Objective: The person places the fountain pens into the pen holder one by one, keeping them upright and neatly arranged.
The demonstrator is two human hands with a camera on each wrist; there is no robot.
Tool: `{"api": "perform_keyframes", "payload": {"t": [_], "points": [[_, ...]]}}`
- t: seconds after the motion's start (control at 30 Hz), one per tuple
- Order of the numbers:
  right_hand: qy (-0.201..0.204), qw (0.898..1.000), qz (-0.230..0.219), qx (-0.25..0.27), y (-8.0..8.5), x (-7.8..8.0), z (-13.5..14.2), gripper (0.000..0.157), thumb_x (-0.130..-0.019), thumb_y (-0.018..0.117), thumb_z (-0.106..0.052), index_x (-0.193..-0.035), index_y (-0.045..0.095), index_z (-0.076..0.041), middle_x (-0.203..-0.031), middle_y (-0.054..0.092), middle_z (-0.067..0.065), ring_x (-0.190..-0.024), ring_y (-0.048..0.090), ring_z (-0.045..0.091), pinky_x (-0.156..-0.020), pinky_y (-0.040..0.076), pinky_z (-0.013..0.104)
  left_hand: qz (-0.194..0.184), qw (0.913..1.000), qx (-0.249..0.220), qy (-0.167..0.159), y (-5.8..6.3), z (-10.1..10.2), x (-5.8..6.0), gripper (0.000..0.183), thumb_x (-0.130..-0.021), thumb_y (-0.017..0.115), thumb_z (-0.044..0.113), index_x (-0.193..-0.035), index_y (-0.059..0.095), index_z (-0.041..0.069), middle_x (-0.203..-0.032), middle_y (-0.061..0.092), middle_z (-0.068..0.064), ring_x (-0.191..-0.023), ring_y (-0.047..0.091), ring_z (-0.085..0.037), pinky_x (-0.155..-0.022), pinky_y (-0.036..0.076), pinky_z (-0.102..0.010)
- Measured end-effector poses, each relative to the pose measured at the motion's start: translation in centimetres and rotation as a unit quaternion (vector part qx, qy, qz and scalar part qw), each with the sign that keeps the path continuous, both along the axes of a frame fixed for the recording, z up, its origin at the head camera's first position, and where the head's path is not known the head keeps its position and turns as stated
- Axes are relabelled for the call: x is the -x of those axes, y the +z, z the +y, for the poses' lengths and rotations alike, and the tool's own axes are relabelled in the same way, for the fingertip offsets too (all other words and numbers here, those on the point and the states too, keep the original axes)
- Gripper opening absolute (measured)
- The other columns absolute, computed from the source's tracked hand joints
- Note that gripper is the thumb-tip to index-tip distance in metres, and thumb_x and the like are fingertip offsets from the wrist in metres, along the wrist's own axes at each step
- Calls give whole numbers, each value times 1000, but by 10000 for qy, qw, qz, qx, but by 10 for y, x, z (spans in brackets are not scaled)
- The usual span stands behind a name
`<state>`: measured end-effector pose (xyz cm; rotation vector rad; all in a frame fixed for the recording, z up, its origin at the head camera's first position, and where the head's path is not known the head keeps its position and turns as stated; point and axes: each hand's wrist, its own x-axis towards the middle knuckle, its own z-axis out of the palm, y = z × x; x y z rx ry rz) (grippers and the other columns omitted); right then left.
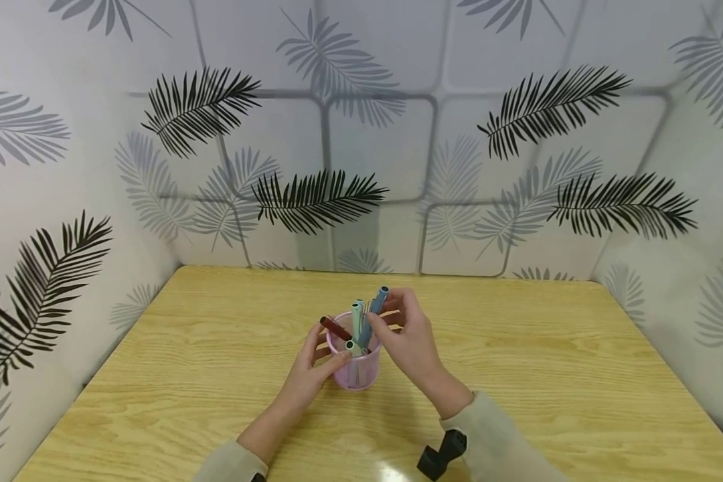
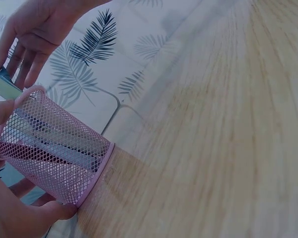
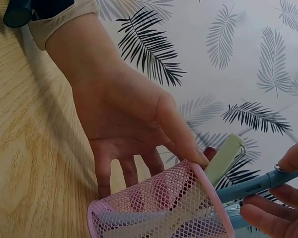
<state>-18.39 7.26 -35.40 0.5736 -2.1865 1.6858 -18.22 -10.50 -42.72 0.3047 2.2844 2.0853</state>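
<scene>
A pink mesh pen holder [image 1: 364,375] stands on the table with several pens in it. My left hand [image 1: 304,375] grips it from the left side, with the thumb near the rim and the fingers round the far wall. A blue pen [image 3: 246,188] slants up at the holder's right side, its lower part inside. My right hand [image 1: 414,341] pinches this pen between thumb and fingers above the rim. A dark red pen [image 1: 336,328] leans to the left, while a light green pen [image 3: 224,161] also sticks out. Mesh partly hides the pens' lower ends.
The wooden table [image 1: 175,375] meets a wall [image 1: 373,147] with a leaf pattern at the back. Similar patterned panels rise on the left and right. A black device [image 1: 441,456] is strapped near my right sleeve [image 1: 494,435].
</scene>
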Motion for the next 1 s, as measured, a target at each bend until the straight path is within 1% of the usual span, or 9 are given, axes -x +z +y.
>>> {"api": "perform_keyframes", "payload": {"t": [0.1, 0.23, 0.3, 0.43, 0.53, 0.73, 0.9, 1.0], "points": [[-43, 9998, -173, -8, -13, 7, 4, 29, -85, 64, 3, -109, 48, 3, -93, 60, 16, -79, 62, 29, -66, 51, 28, 20, 10000, -35, 4, -10, 0, 6, 69, -88, 63, 20, -146, 25, 12, -134, 39, -18, -119, 42, -39, -91, 42, -49], [-128, 9990, -417, -27, -32, 17, 9, 29, -85, 67, -4, -109, 51, -2, -94, 62, 11, -81, 62, 25, -64, 51, 26, 46, 10000, -12, 32, -25, -1, 14, 70, -88, 65, 23, -146, 26, 18, -134, 40, -14, -119, 43, -35, -91, 43, -47], [-163, 9989, -428, -118, -36, 18, 11, 27, -85, 67, -9, -108, 53, -5, -94, 62, 7, -81, 62, 21, -64, 51, 26, 86, 10000, 9, 45, -28, -1, 16, 70, -87, 65, 26, -146, 27, 21, -133, 40, -12, -118, 44, -33, -90, 43, -47], [-240, 9986, -289, -373, -39, 19, 15, 22, -85, 68, -14, -105, 58, -9, -93, 62, 3, -82, 60, 17, -64, 51, 28, 151, 9999, -5, 43, -29, 0, 17, 68, -86, 66, 29, -144, 30, 24, -132, 42, -12, -117, 45, -33, -90, 44, -46], [-273, 9981, -251, -487, -40, 18, 17, 20, -85, 69, -13, -102, 60, -9, -91, 61, 2, -79, 59, 17, -64, 51, 28, 154, 9999, -2, 43, -28, 0, 17, 68, -86, 66, 29, -144, 30, 24, -131, 42, -12, -117, 45, -33, -89, 44, -46], [-226, 9975, -326, -592, -41, 16, 19, 16, -84, 69, -10, -98, 62, -8, -90, 60, 4, -74, 57, 17, -62, 51, 27, 100, 9999, 105, 70, -26, -2, 16, 68, -86, 67, 30, -144, 31, 23, -132, 43, -11, -117, 45, -32, -90, 44, -47], [-155, 9973, -491, -522, -44, 15, 22, 16, -85, 69, -14, -98, 62, -10, -89, 60, 4, -71, 57, 18, -55, 50, 26, 80, 9998, 161, 62, -26, -5, 16, 67, -86, 67, 30, -143, 32, 22, -132, 44, -11, -117, 46, -33, -90, 44, -48], [-166, 9969, -586, -501, -46, 15, 23, 17, -84, 70, -16, -99, 62, -10, -88, 60, 4, -71, 56, 18, -54, 50, 26, 34, 9999, 148, 23, -26, -6, 17, 66, -86, 67, 29, -143, 33, 24, -133, 44, -11, -118, 45, -33, -91, 43, -48]]}}
